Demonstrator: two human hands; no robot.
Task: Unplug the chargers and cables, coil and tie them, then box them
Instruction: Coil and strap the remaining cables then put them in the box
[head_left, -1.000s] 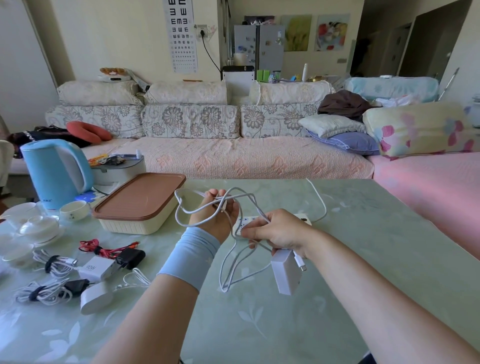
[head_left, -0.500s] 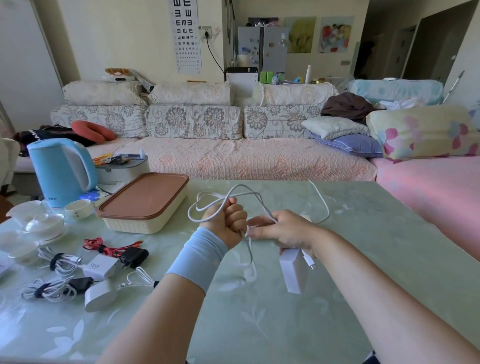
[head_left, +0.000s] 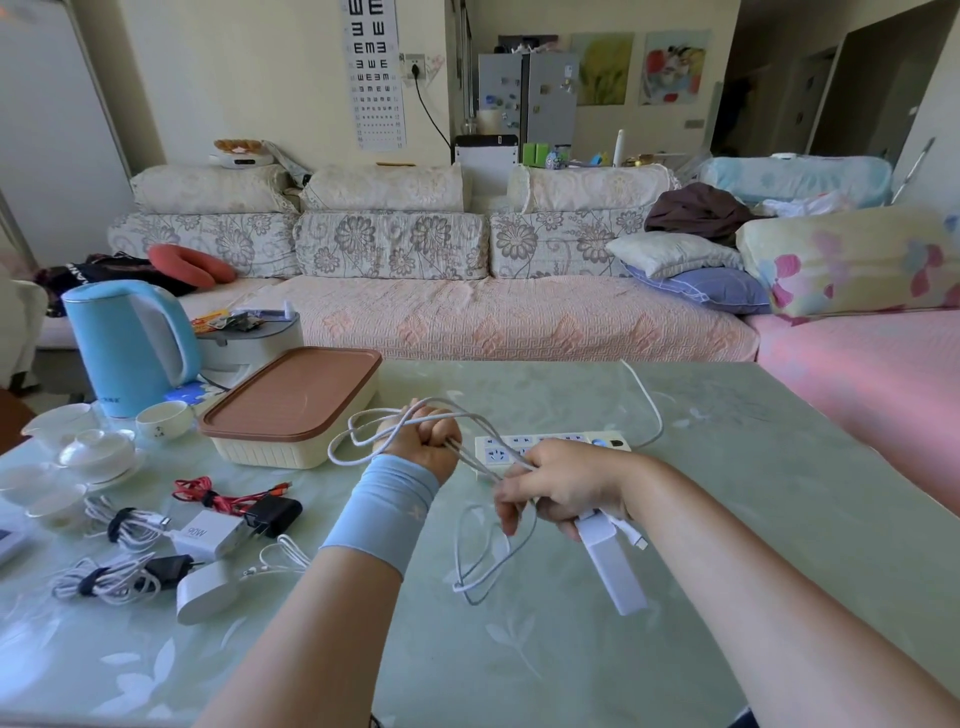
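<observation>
Now clenching the left hand (head_left: 426, 439) around gathered loops of white cable (head_left: 472, 457), pinching its strand with the right hand (head_left: 563, 483) just beside, also clutching the charger brick (head_left: 613, 569) slanting bodyward, letting slack dangle below, nearer the right hand, over the desk (head_left: 727, 493).

Floral sofa (head_left: 395, 291) behind green table (head_left: 727, 467); eye chart (head_left: 378, 73) on cream wall; daylight.
</observation>
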